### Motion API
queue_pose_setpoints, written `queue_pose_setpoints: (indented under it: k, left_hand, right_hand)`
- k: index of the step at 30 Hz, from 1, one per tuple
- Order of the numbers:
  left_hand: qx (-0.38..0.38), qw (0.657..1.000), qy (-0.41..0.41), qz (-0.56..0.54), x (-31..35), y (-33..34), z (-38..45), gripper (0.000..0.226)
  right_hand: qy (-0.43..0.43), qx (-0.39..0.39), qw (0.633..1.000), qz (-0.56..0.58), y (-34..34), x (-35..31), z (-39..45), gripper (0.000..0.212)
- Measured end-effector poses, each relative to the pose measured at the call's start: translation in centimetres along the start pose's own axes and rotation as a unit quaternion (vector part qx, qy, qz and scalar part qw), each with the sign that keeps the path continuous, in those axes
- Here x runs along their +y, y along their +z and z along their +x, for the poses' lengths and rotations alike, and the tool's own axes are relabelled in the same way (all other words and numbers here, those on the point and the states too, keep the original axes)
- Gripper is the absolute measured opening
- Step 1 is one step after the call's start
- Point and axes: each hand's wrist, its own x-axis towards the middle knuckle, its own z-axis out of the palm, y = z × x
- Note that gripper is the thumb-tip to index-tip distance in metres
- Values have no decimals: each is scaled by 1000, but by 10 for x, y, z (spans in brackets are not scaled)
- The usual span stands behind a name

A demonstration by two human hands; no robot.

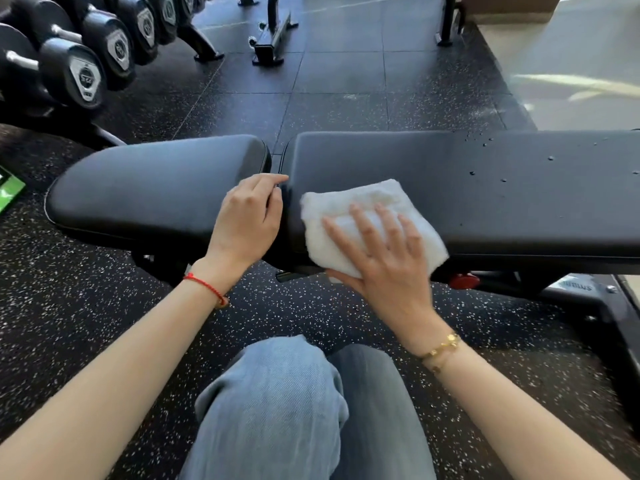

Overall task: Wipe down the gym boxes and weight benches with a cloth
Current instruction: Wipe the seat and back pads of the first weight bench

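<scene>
A black padded weight bench lies across the view, with a seat pad (pixel 149 181) on the left and a long back pad (pixel 485 188) on the right. My right hand (pixel 384 258) presses a folded white cloth (pixel 349 213) flat onto the near left corner of the back pad, fingers spread over it and thumb under its lower edge. My left hand (pixel 247 216) rests on the seat pad's right end, fingertips curled into the gap between the pads. Water droplets (pixel 550 158) dot the back pad's far right.
A rack of black dumbbells (pixel 86 60) stands at the upper left. Another machine's metal base (pixel 273 39) sits on the dark rubber floor beyond the bench. The bench's frame with a red knob (pixel 464 280) shows at the lower right. My knees in blue jeans (pixel 284 403) are below.
</scene>
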Motion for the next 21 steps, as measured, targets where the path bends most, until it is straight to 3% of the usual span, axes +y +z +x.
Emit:
queue_pose_setpoints:
  k: [5,8,12,21]
  left_hand:
    - [-5,1000,2,4,2,5,8,34]
    - [-8,1000,-8,6,5,9,17,35]
    - [-12,1000,-16,19,8,15,36,38]
    - [0,996,-72,54,6,42,90,35]
  right_hand:
    - [73,-31,992,96,-12,56,-9,62]
    - [132,-112,968,183,-16,72,30,63]
    - [91,-208,954,199,1,86,91,60]
    - [2,-188,967,173,45,81,223,54]
